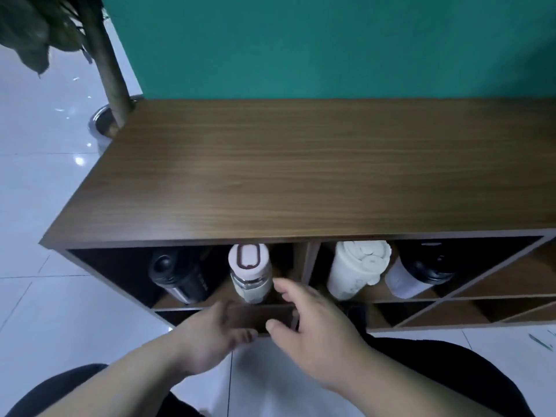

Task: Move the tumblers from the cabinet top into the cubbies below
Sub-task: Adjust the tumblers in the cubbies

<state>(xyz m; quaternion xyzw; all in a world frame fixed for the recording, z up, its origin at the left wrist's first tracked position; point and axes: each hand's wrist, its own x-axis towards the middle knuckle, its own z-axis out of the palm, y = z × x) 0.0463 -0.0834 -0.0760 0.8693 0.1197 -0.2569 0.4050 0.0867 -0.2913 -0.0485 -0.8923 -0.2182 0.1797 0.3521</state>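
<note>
The wooden cabinet top (301, 170) carries no tumblers. In the upper left cubby stand a black tumbler (180, 275) and a pale pink-lidded glass tumbler (251, 272). The upper right cubby holds a cream tumbler (355, 269) and a white tumbler with a black lid (418, 272). My left hand (210, 335) hovers just below and in front of the pink-lidded tumbler, fingers apart, holding nothing. My right hand (313, 323) is to that tumbler's lower right, fingers spread, with its fingertips close to the tumbler's base but apart from it.
A potted plant (108, 115) in a metal pot stands at the cabinet's back left corner. Diagonal dividers (487, 275) split the cubbies at the right. A green wall rises behind the cabinet; glossy white floor tiles lie to the left and below.
</note>
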